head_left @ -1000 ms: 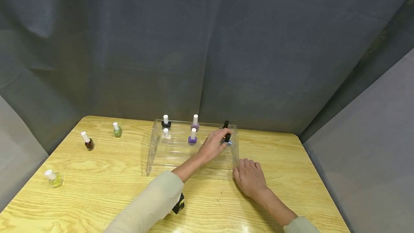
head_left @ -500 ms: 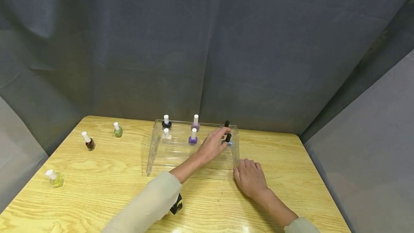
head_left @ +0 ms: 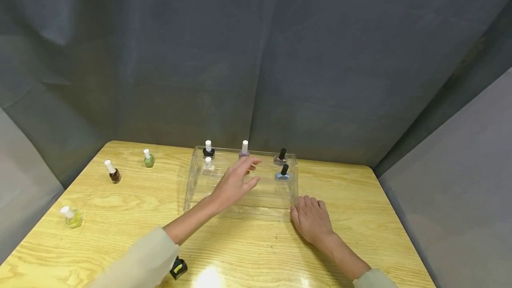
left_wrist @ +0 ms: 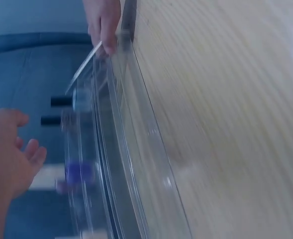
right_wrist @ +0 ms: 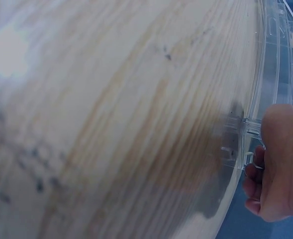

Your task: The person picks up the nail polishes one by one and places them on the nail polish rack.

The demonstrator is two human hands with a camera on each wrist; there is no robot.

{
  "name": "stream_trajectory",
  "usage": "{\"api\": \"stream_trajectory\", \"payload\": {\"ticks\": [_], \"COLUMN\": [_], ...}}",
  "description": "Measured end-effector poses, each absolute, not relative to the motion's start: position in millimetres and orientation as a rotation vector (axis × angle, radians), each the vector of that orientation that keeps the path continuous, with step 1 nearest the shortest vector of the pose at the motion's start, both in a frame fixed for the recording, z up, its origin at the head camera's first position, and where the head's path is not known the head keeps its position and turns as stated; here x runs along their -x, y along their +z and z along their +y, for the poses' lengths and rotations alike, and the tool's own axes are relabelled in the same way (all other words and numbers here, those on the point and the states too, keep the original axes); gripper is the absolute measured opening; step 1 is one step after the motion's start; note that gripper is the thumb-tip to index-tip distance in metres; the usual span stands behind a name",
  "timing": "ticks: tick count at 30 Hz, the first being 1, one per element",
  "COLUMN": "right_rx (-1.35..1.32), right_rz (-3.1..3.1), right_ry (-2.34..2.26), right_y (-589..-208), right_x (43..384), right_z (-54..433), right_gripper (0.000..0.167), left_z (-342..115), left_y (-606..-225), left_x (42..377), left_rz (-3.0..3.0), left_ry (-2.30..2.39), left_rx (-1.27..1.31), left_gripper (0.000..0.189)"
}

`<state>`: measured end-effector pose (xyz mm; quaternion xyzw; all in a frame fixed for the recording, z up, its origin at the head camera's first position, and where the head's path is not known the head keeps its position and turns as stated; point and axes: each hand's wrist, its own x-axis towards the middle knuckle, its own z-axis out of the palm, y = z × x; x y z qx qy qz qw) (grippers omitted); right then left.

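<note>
A clear acrylic tiered rack (head_left: 264,201) stands on the table, holding several nail polish bottles. My left hand (head_left: 234,186) hovers over its middle, fingers loosely spread around nothing. It hides a purple bottle, which shows in the left wrist view as a purple bottle (left_wrist: 80,172). At the rack's right are a light blue bottle (head_left: 282,176) and a dark bottle (head_left: 281,160), both black-capped. A lilac bottle (head_left: 245,149) is at back centre; a black bottle (head_left: 208,151) and a whitish bottle (head_left: 208,166) are at left. My right hand (head_left: 312,219) grips the rack's front right corner.
On the table's left lie a green bottle (head_left: 149,161), a dark red bottle (head_left: 114,173) and a yellow bottle (head_left: 74,219), all white-capped. A black device (head_left: 178,268) shows under my left wrist. A dark curtain (head_left: 256,57) hangs behind the table.
My left hand has let go of the black-capped light blue bottle and moved left over the rack's middle. The bottle stays in the rack. My right hand has not moved.
</note>
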<state>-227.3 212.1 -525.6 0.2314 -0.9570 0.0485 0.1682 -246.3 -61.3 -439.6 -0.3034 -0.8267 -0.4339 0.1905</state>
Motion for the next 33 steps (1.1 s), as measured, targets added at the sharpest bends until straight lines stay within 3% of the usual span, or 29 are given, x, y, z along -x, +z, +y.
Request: {"api": "stream_trajectory", "payload": {"ticks": [7, 23, 33], "right_rx": [-0.650, -0.659, -0.669], "right_rz": [-2.702, -2.736, -2.681], "right_ry": [0.148, 0.126, 0.150], "right_y": [-522, -526, -531], "right_x": [227, 227, 229], "right_z": [215, 216, 215], "right_gripper": [0.030, 0.032, 0.031], "left_z": [-131, -311, -384], "left_y": [-442, -459, -475], "left_x": [219, 144, 113], "left_rz": [-2.361, -2.358, -2.479], "left_ry": [-1.130, -0.875, -0.839], "left_rx": [0.731, 0.098, -0.318], "left_gripper": [0.046, 0.056, 0.062]}}
